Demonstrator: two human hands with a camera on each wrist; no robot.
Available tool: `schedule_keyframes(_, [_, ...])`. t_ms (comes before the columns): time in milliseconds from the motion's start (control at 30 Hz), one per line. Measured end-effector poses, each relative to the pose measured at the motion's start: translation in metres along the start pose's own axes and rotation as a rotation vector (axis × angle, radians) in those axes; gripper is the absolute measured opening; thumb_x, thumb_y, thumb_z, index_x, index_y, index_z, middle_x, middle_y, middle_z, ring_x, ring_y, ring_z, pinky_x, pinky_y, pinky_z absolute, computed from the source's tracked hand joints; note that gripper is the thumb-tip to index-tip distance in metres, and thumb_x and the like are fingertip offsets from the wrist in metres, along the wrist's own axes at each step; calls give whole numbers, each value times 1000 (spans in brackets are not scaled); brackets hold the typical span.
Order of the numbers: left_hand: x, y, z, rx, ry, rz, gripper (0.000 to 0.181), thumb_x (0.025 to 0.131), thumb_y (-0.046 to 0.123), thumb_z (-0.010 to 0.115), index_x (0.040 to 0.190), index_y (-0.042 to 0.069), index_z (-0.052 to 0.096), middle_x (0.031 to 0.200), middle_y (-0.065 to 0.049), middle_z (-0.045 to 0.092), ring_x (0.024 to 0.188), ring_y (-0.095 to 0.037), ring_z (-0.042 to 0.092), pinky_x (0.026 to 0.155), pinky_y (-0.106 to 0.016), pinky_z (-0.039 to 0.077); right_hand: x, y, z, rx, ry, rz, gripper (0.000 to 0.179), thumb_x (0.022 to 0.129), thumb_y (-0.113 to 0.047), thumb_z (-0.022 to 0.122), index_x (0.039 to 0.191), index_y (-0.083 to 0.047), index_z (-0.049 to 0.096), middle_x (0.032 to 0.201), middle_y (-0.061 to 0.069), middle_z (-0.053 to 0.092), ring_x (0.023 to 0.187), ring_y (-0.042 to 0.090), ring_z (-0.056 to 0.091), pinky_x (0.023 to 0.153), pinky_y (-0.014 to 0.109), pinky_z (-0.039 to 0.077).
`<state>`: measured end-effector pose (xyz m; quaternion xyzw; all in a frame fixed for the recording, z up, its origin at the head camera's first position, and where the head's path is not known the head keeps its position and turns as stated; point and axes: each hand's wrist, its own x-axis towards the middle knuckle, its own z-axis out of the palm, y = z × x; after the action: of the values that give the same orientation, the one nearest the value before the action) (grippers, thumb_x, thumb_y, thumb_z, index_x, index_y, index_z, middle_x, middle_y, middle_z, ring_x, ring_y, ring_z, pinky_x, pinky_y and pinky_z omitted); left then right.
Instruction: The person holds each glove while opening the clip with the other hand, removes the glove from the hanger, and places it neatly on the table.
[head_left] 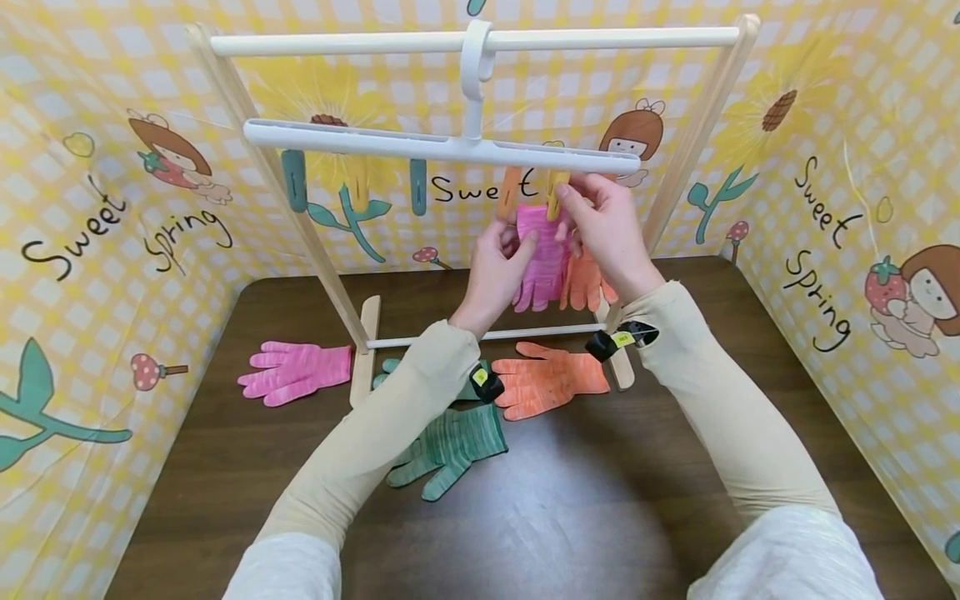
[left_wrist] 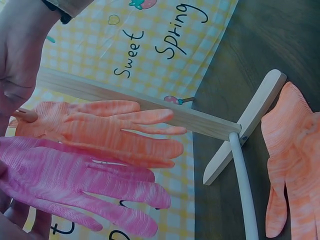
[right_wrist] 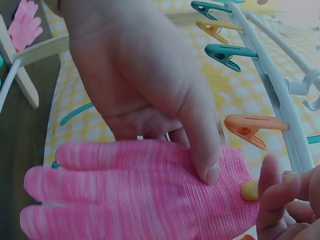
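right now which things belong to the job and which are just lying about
Likely the job: pink glove in left hand, yellow clip in right hand, other clips, hanger, rack, hanging orange glove

Lying on table: other pink glove, other orange glove, green gloves

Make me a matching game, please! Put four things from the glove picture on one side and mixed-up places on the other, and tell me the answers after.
Things:
1. White hanger
2. Raised pink glove
3. Yellow clip by the pink cuff
4. Lying pink glove

Places:
A. Pinched by the right fingers
B. On the table, left of the wooden stand
C. Hooked over the top rail
D. Held at its cuff by the left fingers

Right pairs: 1-C, 2-D, 3-A, 4-B
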<state>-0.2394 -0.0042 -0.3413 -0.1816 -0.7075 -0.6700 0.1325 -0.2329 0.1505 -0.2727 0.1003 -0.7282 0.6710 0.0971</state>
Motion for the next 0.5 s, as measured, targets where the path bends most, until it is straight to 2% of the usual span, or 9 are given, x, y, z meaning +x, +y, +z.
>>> schedule_keyframes(233, [-2,2,-1,-20,-13,-26,29,102,3,62,129,-8,59,120,-25,72,100,-19,70,87,-25,55,-1,0,1,157,24,56,31,104,-12,64,129,5,63,80,4,64,48,9,53,42,20,40])
schedule_keyframes(500, [-4,2,-3,-27,-24,-14,29,102,2,62,130,-7,59,118,-25,73,93,-15,68,81,-22,53,1,0,2,223,78,94,29,101,-10,69,127,2,67,84,3,66,45,7,48,41,19,38])
